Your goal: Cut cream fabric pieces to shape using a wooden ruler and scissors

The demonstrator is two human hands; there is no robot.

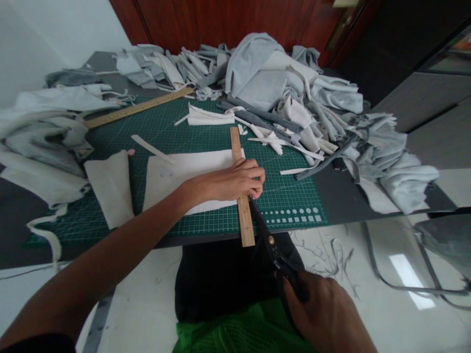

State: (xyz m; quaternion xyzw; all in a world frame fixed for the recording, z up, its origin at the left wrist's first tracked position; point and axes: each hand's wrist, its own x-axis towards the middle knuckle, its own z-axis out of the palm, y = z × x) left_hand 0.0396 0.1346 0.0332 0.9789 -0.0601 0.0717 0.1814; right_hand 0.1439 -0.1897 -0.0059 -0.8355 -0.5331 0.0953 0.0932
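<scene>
Step in hand, as we read it: trimming the flat cream fabric panel [184, 176] along the short pale wooden ruler [238, 147]. The panel lies on the green gridded cutting mat [206, 130], at the near edge of the dark grey table [349, 193]; the ruler crosses its right end.

Left hand [235, 182] lies over ruler and panel, fingers curled down tight on the ruler's right edge; right hand [326, 314] is closed through the handles of the black steel scissors [270, 240]. The scissor tips sit just under the left fingertips; we cannot tell whether the blades are parted.

To do it well, we'd say:
- press straight down so the ruler can't skid
- hold it square to the mat grid
- run the blade touching the ruler's edge, in short bites
- pull the fingertips back from that edge
- put the pressure over the mat, since the ruler's near end overhangs the table

Counts:
- wooden rulers 2: the short one plus a long yellowish wooden ruler [140, 109] at the mat's far left
- scissors 1; mat 1
- flat cream pieces 2: the panel and a tapered cream fabric piece [110, 189] to its left
- narrow cream strip [152, 148] 1; folded cream bundle [209, 116] 1
- small pink lump [131, 152] 1; we can't identify it
- grey and cream offcut heaps [294, 83]: too tangled to count
</scene>
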